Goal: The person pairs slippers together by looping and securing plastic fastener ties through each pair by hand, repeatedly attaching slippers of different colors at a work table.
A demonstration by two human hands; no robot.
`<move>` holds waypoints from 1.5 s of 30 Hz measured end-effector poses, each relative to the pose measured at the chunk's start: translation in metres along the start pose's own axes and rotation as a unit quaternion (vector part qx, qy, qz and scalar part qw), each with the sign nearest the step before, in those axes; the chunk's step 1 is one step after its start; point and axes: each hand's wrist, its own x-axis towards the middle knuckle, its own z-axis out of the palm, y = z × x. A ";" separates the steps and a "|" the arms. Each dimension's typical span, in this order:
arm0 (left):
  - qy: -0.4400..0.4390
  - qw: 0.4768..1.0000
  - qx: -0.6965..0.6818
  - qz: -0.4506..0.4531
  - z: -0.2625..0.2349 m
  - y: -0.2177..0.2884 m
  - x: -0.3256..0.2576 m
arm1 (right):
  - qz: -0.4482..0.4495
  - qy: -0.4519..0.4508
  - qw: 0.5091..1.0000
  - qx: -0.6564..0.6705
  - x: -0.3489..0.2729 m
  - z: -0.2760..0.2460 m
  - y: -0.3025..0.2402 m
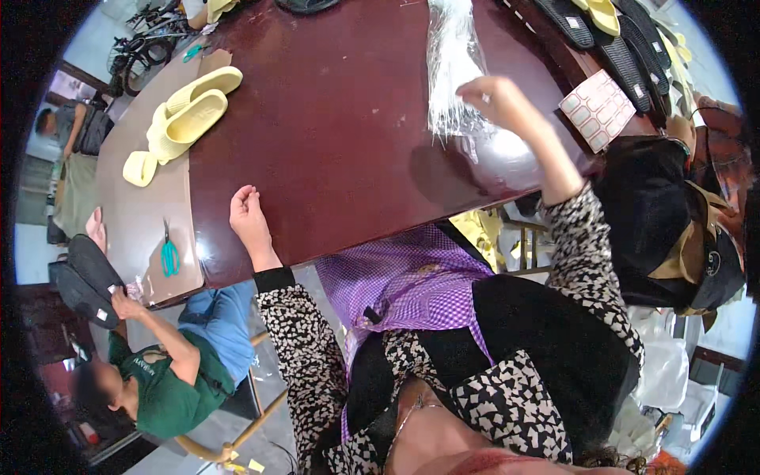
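- Along the left edge of the table (332,111) lies a flat brownish sheet (131,229), bearing pale yellow slippers (195,120), with a small yellow strap piece (140,169) just beside them.
- Teal-handled scissors (169,257) lie on that sheet toward the table's near left corner.
- Beyond that corner, a co-worker's hand (127,303) holds dark slippers (93,279).
- Toward the far right corner are black ribbed soles (624,67) and a yellow slipper (603,16); a red-and-white patterned box (599,111) lies by the right edge, near the right forearm (554,154), which crosses the near edge.
- The bundle of white strands (451,59), in clear plastic, stretches from the far edge toward the table's right half.
- The right hand (507,107) is over the bundle's right side, fingers curled; I cannot tell whether its grip has caught a strand.
- The left hand (250,220), well apart from the bundle, is above the near edge, thumb and fingertips together.
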 end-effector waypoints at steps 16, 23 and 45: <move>-0.006 1.000 0.010 -0.009 -0.004 0.000 0.003 | 0.018 0.099 0.978 -0.185 -0.054 0.074 -0.013; -0.006 1.000 0.010 -0.006 -0.006 0.000 0.003 | -0.008 0.130 0.983 -0.129 -0.065 0.080 -0.032; -0.333 0.941 -0.054 -0.029 0.135 0.109 -0.115 | 0.041 0.156 0.976 -0.146 -0.087 0.076 -0.026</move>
